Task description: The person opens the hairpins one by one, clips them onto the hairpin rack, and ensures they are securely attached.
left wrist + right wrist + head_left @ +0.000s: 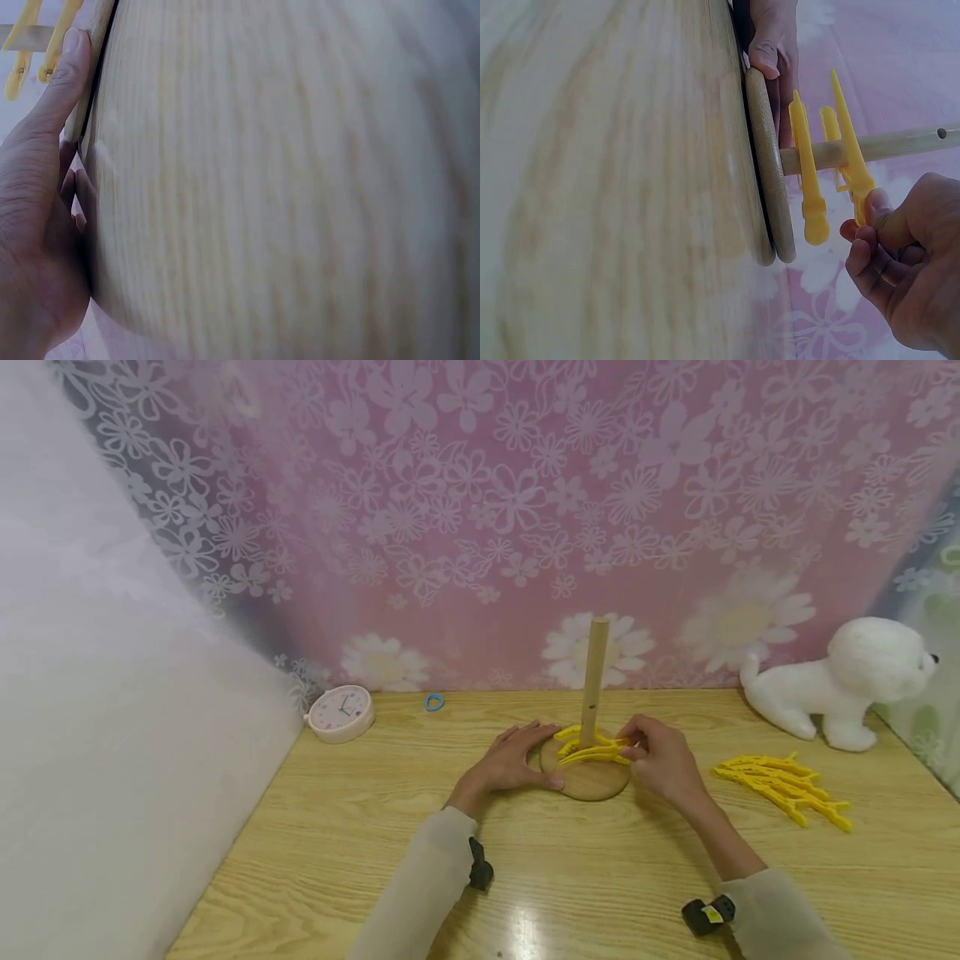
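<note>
A round wooden base (592, 787) with an upright wooden pole (595, 677) stands on the table. My left hand (513, 758) lies against its left edge, thumb near the front rim and straight fingers along the back. My right hand (663, 762) pinches the end of a yellow forked plastic piece (850, 142) between thumb and fingers, beside the pole. Lower down, another yellow piece (810, 176) sits around the pole, close over the base. In the left wrist view, the thumb (66, 79) rests by the base's edge.
Several more yellow pieces (783, 785) lie piled to the right. A white plush dog (840, 685) sits at the back right. A pale round clock (341, 714) and a small blue ring (433, 702) are at the back left. A floral curtain (480, 527) hangs behind the table.
</note>
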### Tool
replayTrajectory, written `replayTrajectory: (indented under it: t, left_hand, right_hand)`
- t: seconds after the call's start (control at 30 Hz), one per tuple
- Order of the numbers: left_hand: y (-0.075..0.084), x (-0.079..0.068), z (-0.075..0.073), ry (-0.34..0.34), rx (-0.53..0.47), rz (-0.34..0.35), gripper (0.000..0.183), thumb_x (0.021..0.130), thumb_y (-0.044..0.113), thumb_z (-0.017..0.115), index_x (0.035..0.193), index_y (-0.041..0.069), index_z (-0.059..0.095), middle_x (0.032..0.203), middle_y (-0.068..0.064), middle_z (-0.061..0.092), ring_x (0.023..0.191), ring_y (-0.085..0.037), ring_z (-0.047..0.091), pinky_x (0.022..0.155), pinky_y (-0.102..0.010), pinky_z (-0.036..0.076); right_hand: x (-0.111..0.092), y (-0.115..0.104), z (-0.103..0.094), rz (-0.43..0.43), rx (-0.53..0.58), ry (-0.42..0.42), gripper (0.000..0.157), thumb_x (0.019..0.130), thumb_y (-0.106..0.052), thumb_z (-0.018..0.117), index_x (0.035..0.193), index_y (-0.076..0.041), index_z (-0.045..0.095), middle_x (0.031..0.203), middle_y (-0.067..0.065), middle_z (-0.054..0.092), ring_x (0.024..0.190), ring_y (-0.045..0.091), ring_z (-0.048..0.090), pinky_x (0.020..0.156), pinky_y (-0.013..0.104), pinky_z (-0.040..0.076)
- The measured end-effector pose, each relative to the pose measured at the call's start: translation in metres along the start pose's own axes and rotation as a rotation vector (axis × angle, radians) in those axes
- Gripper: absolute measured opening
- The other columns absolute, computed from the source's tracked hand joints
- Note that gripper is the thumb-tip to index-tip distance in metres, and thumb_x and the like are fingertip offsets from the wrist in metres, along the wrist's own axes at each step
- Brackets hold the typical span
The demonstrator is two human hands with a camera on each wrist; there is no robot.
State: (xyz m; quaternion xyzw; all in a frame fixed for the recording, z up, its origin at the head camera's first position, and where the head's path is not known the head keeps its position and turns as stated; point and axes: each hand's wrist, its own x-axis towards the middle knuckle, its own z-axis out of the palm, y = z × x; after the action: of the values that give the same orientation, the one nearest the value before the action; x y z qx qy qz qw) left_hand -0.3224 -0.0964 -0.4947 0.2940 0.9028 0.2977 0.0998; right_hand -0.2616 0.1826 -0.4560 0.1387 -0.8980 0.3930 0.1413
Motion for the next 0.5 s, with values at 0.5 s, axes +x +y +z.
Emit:
replayTrajectory:
  t: [0.5]
  left_hand:
    - [-0.0005, 0.0001, 0.0018, 0.010, -0.014, 0.004, 0.097, 0.084, 0.056, 0.083, 0.164, 0.030, 0.035, 0.169, 0.007, 0.031, 0.160, -0.013, 0.014, 0.130, -0.044, 0.005]
  right_hand:
    - [-0.0014, -0.0022, -0.0031, -0.001, 0.016, -0.059, 0.018, 0.093, 0.007, 0.070, 0.109, -0.001, 0.070, 0.096, 0.013, 0.067, 0.068, 0.018, 0.056, 0.058, 0.029, 0.048]
